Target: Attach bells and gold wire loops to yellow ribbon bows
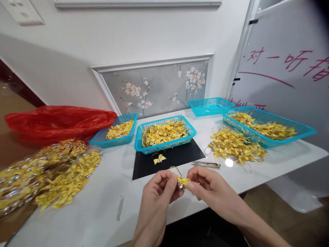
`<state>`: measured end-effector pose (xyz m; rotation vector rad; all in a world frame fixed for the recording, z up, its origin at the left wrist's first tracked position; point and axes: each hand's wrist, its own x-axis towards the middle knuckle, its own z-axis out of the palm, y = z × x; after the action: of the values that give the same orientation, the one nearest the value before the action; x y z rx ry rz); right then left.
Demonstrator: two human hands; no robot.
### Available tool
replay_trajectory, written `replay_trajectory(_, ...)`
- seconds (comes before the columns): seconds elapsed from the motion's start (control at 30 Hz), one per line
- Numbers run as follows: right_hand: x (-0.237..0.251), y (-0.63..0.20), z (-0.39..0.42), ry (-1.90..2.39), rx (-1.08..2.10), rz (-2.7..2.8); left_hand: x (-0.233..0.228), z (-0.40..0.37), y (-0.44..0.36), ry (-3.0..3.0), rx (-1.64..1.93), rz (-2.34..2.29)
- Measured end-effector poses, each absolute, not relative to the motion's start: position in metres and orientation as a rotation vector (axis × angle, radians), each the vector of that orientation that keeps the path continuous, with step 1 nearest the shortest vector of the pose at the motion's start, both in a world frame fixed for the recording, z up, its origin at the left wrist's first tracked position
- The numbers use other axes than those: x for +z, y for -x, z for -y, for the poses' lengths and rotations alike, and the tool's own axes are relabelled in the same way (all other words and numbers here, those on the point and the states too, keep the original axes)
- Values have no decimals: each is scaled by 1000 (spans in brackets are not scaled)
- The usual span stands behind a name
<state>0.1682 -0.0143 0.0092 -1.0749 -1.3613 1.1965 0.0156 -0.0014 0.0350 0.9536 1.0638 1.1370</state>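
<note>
Between my two hands, over the table's near edge, is a yellow ribbon bow (183, 180) with a silver bell and a thin gold cord loop rising from it. My left hand (160, 192) pinches the bow's left side between thumb and fingers. At its right side, my right hand (209, 185) grips the ribbon with thumb and fingertips. Just beyond them, one loose bow with a bell (159, 159) lies on a black mat (144, 165). Small scissors (207, 164) rest beyond my right hand, at the mat's right.
Blue baskets of yellow bows stand at the middle (140, 148), left (123, 140) and right (272, 141). A fourth blue basket (210, 110) is at the back. Loose bows (235, 145) are heaped right; bagged bows (72, 178) lie left by a red plastic bag (59, 121).
</note>
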Motion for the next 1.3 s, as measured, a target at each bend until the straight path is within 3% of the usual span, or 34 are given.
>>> replay_trajectory(0.23, 9, -170, 14, 1038, 1252, 1295, 36, 2, -18, -706, 1126, -1067)
replay_trajectory(0.5, 8, -163, 14, 1063, 1262, 1304, 31, -3, -15, -939, 1046, -1037)
replay_trajectory(0.8, 3, -237, -30, 1563, 457, 1443, 22, -13, -6, -870, 1087, -1101)
replay_trajectory(1.03, -10, -298, -65, 1939, 25, 1477, 14, -16, 12, -858, 1196, -1111)
replay_trajectory(1.3, 33, -223, -98, 1685, -26, 1951, 13, -16, 30, -832, 1254, -1087)
